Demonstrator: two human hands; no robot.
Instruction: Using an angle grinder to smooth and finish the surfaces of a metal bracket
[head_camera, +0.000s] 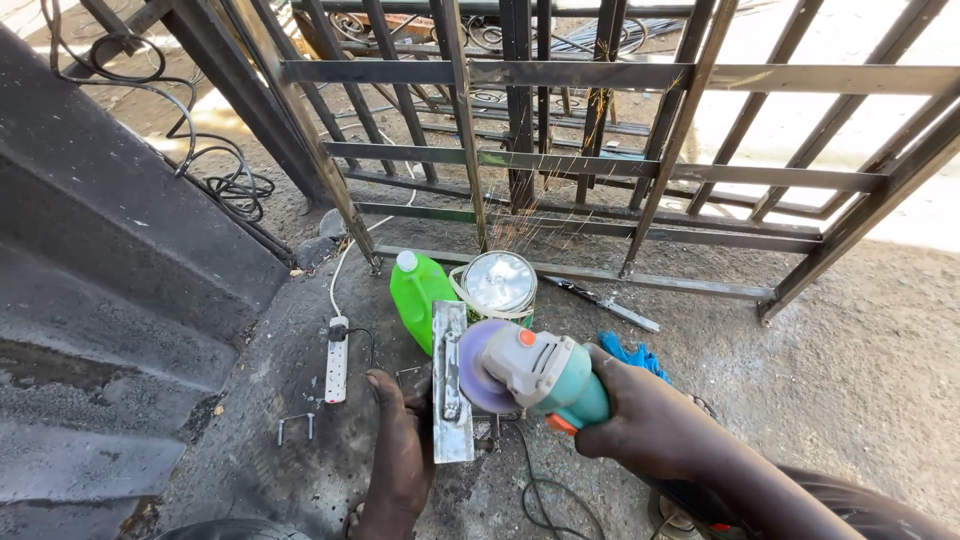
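My right hand (640, 420) grips a teal and grey angle grinder (545, 372), its disc (478, 365) set against a flat grey metal plate (451, 385). Sparks fly up from the disc toward the gate. My left hand (400, 450) rests on the ground at the plate's left edge and steadies it, fingers pressed against the metal.
A green plastic bottle (418, 295) and a metal tin (499, 284) stand just beyond the plate. A white power strip (337, 358) lies to the left, a blue cloth (630, 355) to the right. A welded metal gate frame (600, 160) leans behind. Black cables (215, 170) coil at upper left.
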